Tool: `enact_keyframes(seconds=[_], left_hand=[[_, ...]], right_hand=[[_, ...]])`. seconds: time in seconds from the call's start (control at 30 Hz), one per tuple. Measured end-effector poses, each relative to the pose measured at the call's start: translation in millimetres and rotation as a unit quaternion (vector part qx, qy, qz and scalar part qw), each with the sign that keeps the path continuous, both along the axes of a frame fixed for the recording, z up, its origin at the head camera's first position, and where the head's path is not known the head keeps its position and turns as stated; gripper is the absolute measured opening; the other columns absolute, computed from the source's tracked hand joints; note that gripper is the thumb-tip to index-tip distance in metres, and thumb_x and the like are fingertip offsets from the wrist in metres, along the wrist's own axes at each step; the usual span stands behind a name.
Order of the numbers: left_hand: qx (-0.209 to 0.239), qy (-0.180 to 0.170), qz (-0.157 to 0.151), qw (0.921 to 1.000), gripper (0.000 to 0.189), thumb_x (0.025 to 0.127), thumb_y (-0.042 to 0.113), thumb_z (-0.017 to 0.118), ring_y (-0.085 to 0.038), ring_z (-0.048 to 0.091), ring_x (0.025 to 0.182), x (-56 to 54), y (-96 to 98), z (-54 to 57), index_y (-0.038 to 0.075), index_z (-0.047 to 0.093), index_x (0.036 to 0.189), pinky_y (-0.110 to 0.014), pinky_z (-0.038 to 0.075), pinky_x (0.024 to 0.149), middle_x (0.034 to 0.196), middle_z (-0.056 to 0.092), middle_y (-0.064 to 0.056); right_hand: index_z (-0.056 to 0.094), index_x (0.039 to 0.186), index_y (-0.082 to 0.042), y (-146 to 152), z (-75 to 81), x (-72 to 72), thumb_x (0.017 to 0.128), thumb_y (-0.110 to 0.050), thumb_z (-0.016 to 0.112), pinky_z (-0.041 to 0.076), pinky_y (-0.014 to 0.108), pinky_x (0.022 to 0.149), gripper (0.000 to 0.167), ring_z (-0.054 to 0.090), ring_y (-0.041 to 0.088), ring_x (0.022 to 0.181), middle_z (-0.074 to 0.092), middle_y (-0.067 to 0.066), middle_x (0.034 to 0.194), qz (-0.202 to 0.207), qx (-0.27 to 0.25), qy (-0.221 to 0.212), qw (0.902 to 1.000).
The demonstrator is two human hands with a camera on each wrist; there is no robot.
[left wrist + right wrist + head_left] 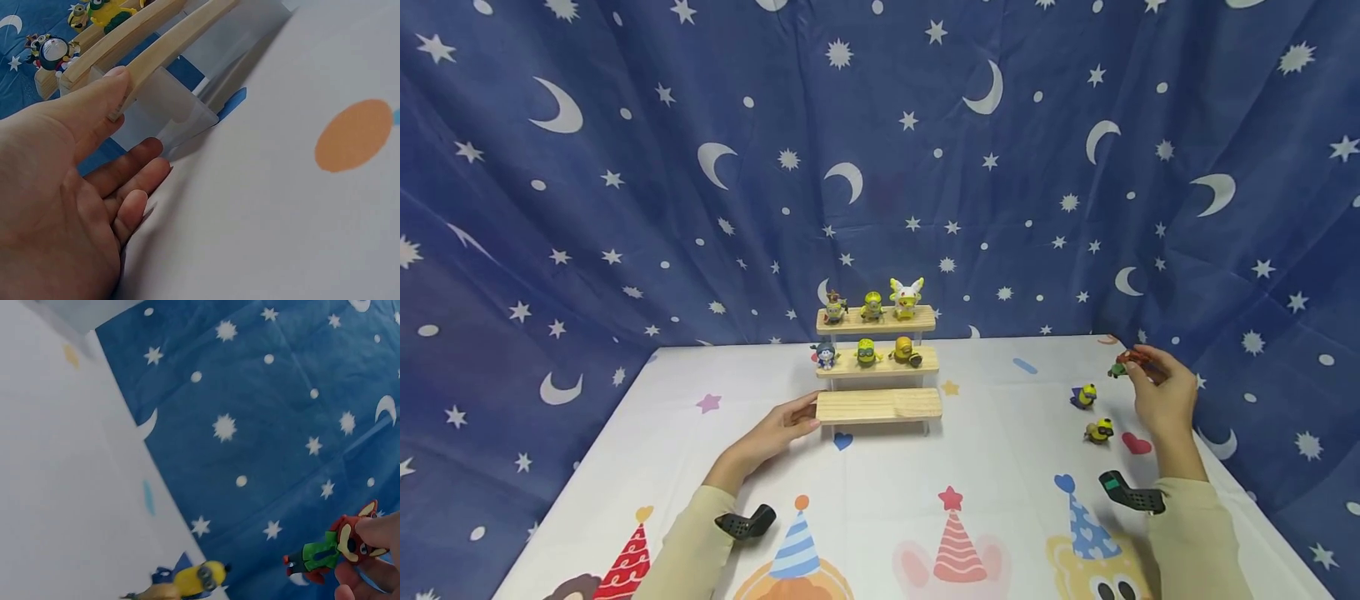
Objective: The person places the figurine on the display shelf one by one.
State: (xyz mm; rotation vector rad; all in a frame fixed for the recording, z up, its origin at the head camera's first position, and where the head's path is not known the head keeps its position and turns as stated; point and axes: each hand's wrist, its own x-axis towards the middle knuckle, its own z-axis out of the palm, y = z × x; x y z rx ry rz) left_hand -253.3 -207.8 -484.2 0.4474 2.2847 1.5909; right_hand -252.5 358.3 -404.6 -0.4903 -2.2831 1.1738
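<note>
A three-tier display stand [880, 406] has pale wooden boards on clear supports. My left hand [778, 429] holds the left end of its lowest board, thumb on top and a finger below in the left wrist view. Over the table's right side, my right hand [1168, 396] pinches a fox figurine [325, 552] with a red-brown head and green top by its head. Nearest that hand on the table are a yellow figurine with a purple-blue cape [1083, 397] and a yellow figurine with dark goggles [1099, 431].
Three figurines, including one with a white eared hood [906, 298], stand on the top board. The middle board [880, 372] bears a blue-haired figurine [826, 355] and two yellow ones. A blue starry curtain [880, 167] hangs behind the white printed tablecloth [1000, 467].
</note>
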Motion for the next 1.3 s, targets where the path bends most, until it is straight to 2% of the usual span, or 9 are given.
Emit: enact_keyframes(seconds=[0.13, 0.2, 0.3, 0.43, 0.63, 0.87, 1.0, 1.1, 1.3], left_hand=[[-0.002, -0.001, 0.001, 1.0, 0.071, 0.104, 0.028, 0.059, -0.042, 0.042, 0.145, -0.4, -0.5, 0.8, 0.006, 0.023, 0.161, -0.057, 0.032, 0.122, 0.159, 0.039, -0.025], [-0.002, 0.005, 0.0, 1.0, 0.071, 0.104, 0.028, 0.058, -0.042, 0.041, 0.146, -1.8, 0.4, 2.8, 0.005, 0.023, 0.161, -0.057, 0.031, 0.122, 0.159, 0.038, -0.025], [0.001, 0.013, -0.004, 0.9999, 0.07, 0.104, 0.028, 0.058, -0.044, 0.039, 0.147, -3.8, 2.6, 5.9, 0.004, 0.024, 0.161, -0.058, 0.03, 0.122, 0.159, 0.038, -0.026], [-0.001, 0.013, -0.012, 0.9998, 0.069, 0.105, 0.025, 0.056, -0.044, 0.039, 0.147, -3.5, 3.9, 6.4, 0.003, 0.023, 0.161, -0.057, 0.03, 0.122, 0.159, 0.038, -0.027], [0.006, 0.015, -0.009, 0.9998, 0.069, 0.104, 0.024, 0.057, -0.043, 0.04, 0.145, -2.6, 5.1, 3.8, 0.002, 0.024, 0.16, -0.057, 0.032, 0.122, 0.158, 0.039, -0.027], [-0.002, 0.005, 0.001, 1.0, 0.071, 0.104, 0.027, 0.058, -0.043, 0.04, 0.146, 0.1, 4.4, 2.8, 0.005, 0.023, 0.161, -0.057, 0.031, 0.122, 0.158, 0.04, -0.026], [-0.003, 0.002, 0.003, 1.0, 0.071, 0.104, 0.028, 0.058, -0.043, 0.038, 0.147, 0.6, 2.8, 1.8, 0.005, 0.023, 0.161, -0.057, 0.03, 0.123, 0.159, 0.039, -0.025], [0.0, -0.003, 0.002, 1.0, 0.071, 0.103, 0.029, 0.059, -0.042, 0.038, 0.148, 0.8, 2.7, 0.7, 0.007, 0.024, 0.161, -0.057, 0.029, 0.123, 0.16, 0.038, -0.024], [0.01, 0.008, -0.002, 0.9999, 0.07, 0.104, 0.027, 0.058, -0.042, 0.038, 0.147, 0.1, 0.8, 2.3, 0.006, 0.024, 0.161, -0.056, 0.03, 0.122, 0.16, 0.037, -0.025]], right_hand=[[0.063, 0.138, -0.012, -8.2, 9.7, 3.0, 0.102, -0.014, 0.06, 0.047, 0.006, 0.082, 0.036, 0.055, -0.006, 0.097, 0.065, 0.016, 0.134, 0.017, 0.011, 0.028, 0.9994], [0.064, 0.137, -0.012, -12.0, 14.3, 4.8, 0.102, -0.015, 0.06, 0.045, 0.007, 0.082, 0.036, 0.052, -0.011, 0.093, 0.066, 0.011, 0.132, 0.023, 0.004, 0.036, 0.9991], [0.065, 0.136, -0.012, -17.2, 20.0, 7.9, 0.101, -0.015, 0.062, 0.043, 0.006, 0.08, 0.035, 0.051, -0.014, 0.091, 0.068, -0.004, 0.12, 0.038, -0.004, 0.05, 0.998], [0.065, 0.133, -0.007, -26.2, 24.2, 11.1, 0.1, -0.012, 0.063, 0.042, 0.002, 0.078, 0.033, 0.053, -0.015, 0.09, 0.058, -0.026, 0.102, 0.087, 0.015, 0.074, 0.9933], [0.065, 0.13, -0.001, -40.2, 21.8, 12.9, 0.1, -0.013, 0.064, 0.042, 0.0, 0.081, 0.032, 0.054, -0.015, 0.093, 0.054, -0.033, 0.102, 0.165, 0.044, 0.096, 0.9806], [0.065, 0.13, 0.0, -58.1, 15.8, 11.3, 0.099, -0.013, 0.065, 0.047, 0.0, 0.078, 0.034, 0.057, -0.013, 0.091, 0.057, -0.029, 0.104, 0.225, 0.037, 0.096, 0.9689], [0.067, 0.128, 0.002, -69.7, 11.9, 9.0, 0.096, -0.008, 0.068, 0.049, 0.002, 0.076, 0.033, 0.06, -0.014, 0.087, 0.069, -0.01, 0.107, 0.254, 0.029, 0.112, 0.9604], [0.068, 0.125, 0.003, -77.2, 10.2, 10.4, 0.095, -0.004, 0.068, 0.05, 0.003, 0.074, 0.031, 0.061, -0.013, 0.085, 0.071, 0.004, 0.107, 0.27, 0.031, 0.123, 0.9544], [0.068, 0.123, 0.005, -92.7, 11.2, 10.0, 0.096, -0.005, 0.067, 0.048, 0.007, 0.073, 0.029, 0.061, -0.012, 0.087, 0.072, 0.02, 0.111, 0.298, 0.051, 0.135, 0.9437]])
